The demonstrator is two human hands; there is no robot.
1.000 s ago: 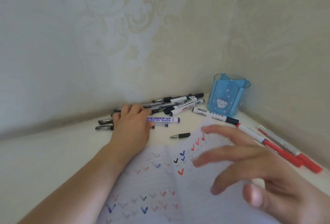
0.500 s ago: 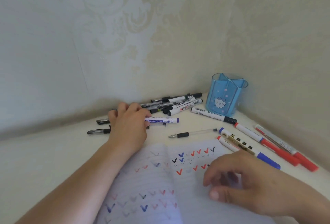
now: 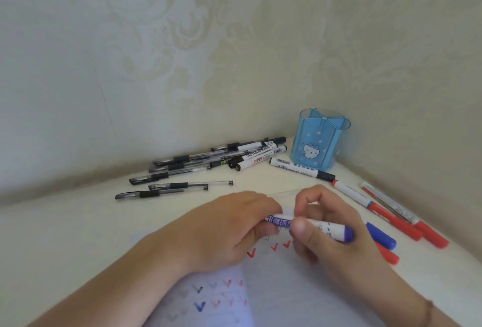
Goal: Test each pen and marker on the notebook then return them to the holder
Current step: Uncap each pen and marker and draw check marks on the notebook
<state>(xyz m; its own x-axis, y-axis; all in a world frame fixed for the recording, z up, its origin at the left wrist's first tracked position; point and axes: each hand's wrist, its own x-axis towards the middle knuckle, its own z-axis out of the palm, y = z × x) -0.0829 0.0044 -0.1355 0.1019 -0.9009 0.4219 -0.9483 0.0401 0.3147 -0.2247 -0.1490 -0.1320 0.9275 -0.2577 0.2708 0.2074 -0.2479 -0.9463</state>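
Blue-capped white plastic marker (image 3: 307, 225) is being gripped by both hands, left hand (image 3: 229, 230) and right hand (image 3: 323, 225), above the lined notebook (image 3: 273, 298); a jerky uncapping risks smearing ink.

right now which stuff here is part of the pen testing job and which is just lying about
In the job:
- blue whiteboard marker, held by left hand and right hand
- notebook with tick marks
- blue pen holder
- black pens and markers in a pile
- red markers at right

Just lying about:
- nothing shows
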